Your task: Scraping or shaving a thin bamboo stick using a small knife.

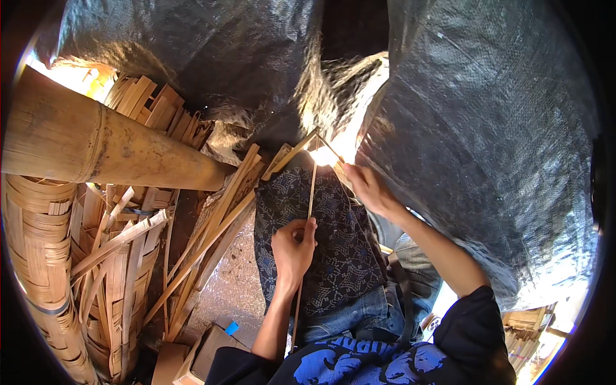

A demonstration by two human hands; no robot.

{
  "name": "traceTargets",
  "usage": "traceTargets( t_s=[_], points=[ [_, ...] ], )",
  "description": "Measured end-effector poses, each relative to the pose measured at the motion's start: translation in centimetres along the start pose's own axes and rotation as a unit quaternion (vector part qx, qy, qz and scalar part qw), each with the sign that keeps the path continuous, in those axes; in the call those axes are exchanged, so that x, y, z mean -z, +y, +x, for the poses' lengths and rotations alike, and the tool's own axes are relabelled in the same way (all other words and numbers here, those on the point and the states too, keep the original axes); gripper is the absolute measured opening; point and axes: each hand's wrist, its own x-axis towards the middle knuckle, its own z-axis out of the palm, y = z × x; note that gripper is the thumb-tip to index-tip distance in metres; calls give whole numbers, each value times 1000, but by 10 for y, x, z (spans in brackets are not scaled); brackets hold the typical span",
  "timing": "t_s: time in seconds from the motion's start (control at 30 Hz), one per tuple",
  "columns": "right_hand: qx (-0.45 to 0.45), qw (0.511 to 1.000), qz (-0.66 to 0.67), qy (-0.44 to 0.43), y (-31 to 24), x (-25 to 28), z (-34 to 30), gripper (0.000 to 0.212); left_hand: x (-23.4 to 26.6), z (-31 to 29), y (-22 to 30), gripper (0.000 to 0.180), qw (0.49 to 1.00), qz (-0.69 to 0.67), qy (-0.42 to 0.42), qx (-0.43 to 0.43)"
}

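Observation:
My left hand is closed in a pinch around a long thin bamboo strip. The strip rises from the hand toward a bright gap and also hangs below it, past my lap. Higher and to the right, my right hand grips a narrow dark piece that slants up to the left. Glare hides whether that piece is a blade or a stick. Its upper end lies close to the tip of a pale bamboo slat. Dark patterned cloth covers my lap beneath both hands.
A thick bamboo pole juts in from the left above woven bamboo rolls. Split bamboo slats lean beside my left leg. Black plastic sheeting hangs ahead and right. A cardboard box stands at the lower left.

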Motion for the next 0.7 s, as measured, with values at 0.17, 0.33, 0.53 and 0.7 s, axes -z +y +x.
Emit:
traceTargets(
  t_s=[0.17, 0.33, 0.53, 0.7],
  points=[
    [28, 984, 172, 29, -32, -32, -8, 38, -4, 1, 8, 28, 998, 62, -3, -11],
    [-14, 970, 243, 1, -43, -34, 4, 22, 4, -3, 4, 37, 996, 74, 17, -41],
    [66, 981, 173, 48, -43, -22, 9, 30, 14, -6, 3, 53, 995, 92, -41, -8],
    [129, 989, 24, 65, -11, -15, -20, 40, 6, -1, 0, 50, 992, 120, 10, -25]
  ],
)
